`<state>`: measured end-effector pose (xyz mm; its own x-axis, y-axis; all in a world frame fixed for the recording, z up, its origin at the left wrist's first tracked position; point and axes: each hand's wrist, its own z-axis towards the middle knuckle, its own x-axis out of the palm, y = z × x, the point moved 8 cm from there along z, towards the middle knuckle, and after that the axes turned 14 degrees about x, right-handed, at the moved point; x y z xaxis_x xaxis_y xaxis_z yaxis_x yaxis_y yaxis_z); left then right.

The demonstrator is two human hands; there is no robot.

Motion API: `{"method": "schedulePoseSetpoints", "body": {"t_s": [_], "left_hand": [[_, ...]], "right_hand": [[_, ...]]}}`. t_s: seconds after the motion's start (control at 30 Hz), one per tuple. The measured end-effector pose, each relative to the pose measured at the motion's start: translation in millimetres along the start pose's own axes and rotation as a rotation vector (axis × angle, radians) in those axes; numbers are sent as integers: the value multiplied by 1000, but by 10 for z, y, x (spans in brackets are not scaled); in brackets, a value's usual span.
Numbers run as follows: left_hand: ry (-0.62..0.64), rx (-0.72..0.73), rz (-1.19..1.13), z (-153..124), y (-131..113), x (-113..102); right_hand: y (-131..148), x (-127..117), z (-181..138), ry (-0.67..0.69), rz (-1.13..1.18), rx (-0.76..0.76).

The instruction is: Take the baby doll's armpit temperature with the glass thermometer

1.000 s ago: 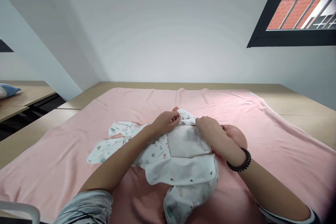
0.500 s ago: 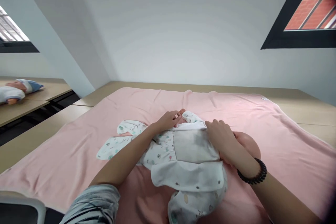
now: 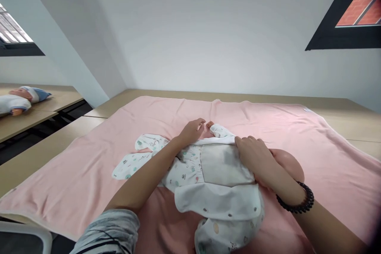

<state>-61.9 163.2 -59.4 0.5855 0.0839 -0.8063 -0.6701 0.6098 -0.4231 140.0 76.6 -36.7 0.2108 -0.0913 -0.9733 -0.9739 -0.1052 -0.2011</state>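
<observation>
A baby doll (image 3: 290, 162) lies on a pink blanket (image 3: 268, 119), its head to the right and its legs to the left. It wears a white patterned baby garment (image 3: 230, 190), with the front panel folded down and snaps showing along the flap. My right hand (image 3: 256, 154) is closed on the garment's far edge by the doll's shoulder, covering part of the head. Just short of the doll's small far hand (image 3: 210, 124), my left hand (image 3: 192, 131) hovers with thumb and fingers parted, holding nothing. The doll's face is mostly hidden.
The blanket covers a wooden table (image 3: 330, 105) set against a white wall. On another table at the far left lies a second doll (image 3: 18, 101) with a blue-and-white cap. A grey chair frame (image 3: 44, 236) stands at the lower left.
My left hand has drawn slightly away from the doll's far hand. My right hand keeps its hold on the garment edge. The camera view has shifted a little.
</observation>
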Motion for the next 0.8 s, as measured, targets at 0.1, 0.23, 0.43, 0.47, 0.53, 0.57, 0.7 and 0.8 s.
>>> {"method": "schedulePoseSetpoints", "body": {"t_s": [0.1,0.23,0.43,0.47,0.53,0.57,0.7,0.8], "left_hand": [[-40,-60,31,31,191,-81],[9,-40,48,77,307,6],[225,190,-11,217,113,351],[260,221,-23,236,77,389],[314,268,-41,258,26,436],[331,282,-44,262,15,450],[348,279,1,251,82,483],[342,249,71,245,194,533]], "right_hand": [[5,9,-5,-7,-5,-10],[3,12,-3,-19,-1,-11],[3,12,-11,-42,16,-11],[5,10,-15,-45,17,-12],[8,4,-22,-51,16,-12],[9,1,-24,-52,15,-12],[13,0,-24,-45,7,-15],[18,4,-22,-41,4,-25]]}}
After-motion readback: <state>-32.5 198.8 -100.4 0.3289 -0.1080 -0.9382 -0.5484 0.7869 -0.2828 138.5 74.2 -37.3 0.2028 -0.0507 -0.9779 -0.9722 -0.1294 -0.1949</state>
